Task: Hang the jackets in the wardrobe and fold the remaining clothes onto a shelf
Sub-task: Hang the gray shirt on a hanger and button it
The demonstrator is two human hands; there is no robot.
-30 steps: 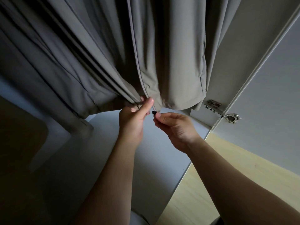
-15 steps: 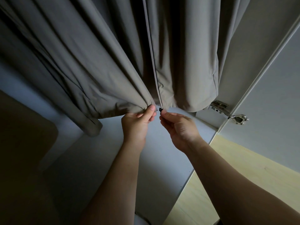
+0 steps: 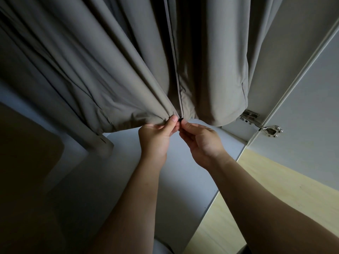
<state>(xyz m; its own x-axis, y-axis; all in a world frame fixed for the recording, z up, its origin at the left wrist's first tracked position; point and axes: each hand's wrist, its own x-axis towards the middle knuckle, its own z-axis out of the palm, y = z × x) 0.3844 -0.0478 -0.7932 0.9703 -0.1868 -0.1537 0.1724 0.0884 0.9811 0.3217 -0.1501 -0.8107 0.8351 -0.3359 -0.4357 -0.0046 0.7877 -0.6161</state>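
Left hand (image 3: 156,138) still pinches the jacket (image 3: 110,79) hem, right hand (image 3: 203,143) the zipper pull (image 3: 180,119).

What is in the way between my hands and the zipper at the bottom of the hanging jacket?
Nothing visible. The left hand pinches the hem of the jacket right beside the zipper, and the right hand pinches the small black zipper pull. The zipper line above them is uncovered.

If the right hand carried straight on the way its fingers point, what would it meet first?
The black zipper pull at the hem of the jacket, which the right hand seems to pinch. Just beyond is the left hand.
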